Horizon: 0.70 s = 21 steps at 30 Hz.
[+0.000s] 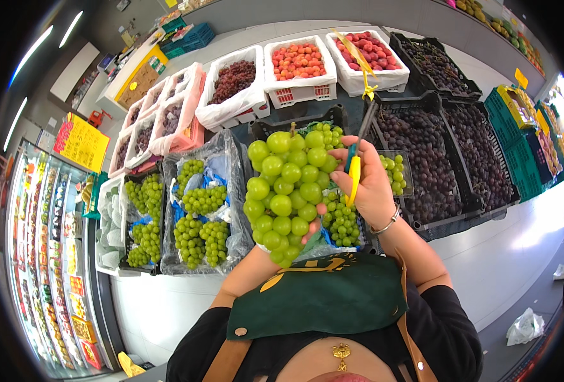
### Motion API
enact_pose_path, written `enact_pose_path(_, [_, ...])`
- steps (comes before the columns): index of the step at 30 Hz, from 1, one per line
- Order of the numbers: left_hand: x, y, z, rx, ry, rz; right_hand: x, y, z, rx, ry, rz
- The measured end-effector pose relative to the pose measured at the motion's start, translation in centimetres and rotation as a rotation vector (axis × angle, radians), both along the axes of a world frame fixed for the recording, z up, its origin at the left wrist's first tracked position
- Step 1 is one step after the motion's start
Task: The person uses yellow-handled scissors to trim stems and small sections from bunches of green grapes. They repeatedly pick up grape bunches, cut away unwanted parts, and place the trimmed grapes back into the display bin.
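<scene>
A large bunch of green grapes (pixel 284 191) is held up in front of the green apron. My left hand (pixel 314 222) supports it from behind and below; only some fingertips show past the grapes. In my right hand (pixel 365 179) are scissors with yellow and teal handles (pixel 353 176), their blades pointing up and away. The fingertips of that hand are at the bunch's right side; whether they pinch a grape I cannot tell. Behind the bunch, more green grapes (pixel 341 224) lie in a black crate. A clear box of green grapes (pixel 393 172) is right of my right hand.
Crates of green grapes (pixel 201 200) stand at the left, and black crates of dark grapes (pixel 415 157) at the right. White-lined crates of red fruit (pixel 298 62) line the far side. A yellow tag (pixel 356 52) rises near the scissors. A refrigerated display (pixel 55 262) stands far left.
</scene>
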<state>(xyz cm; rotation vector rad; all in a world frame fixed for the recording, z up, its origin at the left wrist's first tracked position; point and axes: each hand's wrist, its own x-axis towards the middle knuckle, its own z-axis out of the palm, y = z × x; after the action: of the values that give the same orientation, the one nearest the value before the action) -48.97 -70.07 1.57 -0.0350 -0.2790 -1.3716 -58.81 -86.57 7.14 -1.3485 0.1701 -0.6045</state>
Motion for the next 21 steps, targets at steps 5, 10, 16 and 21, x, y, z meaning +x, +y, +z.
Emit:
enact_pose_path(5, [0.7,0.2,-1.1,-0.127,0.002,-0.102,0.3,0.0,0.8,-0.146,-0.059,0.040])
enact_pose_path(10, [0.9,-0.3,-2.2,-0.248,0.014,-0.197,0.3,0.1,2.1,-0.065,-0.042,0.057])
enact_pose_path(16, [0.4,-0.4,-1.2,-0.273,0.027,-0.190,0.8,0.1,2.6,0.083,-0.114,0.154])
enact_pose_path(21, [-0.1,0.8,0.5,-0.089,-0.022,-0.039,1.0,0.3,1.7,0.094,-0.152,0.097])
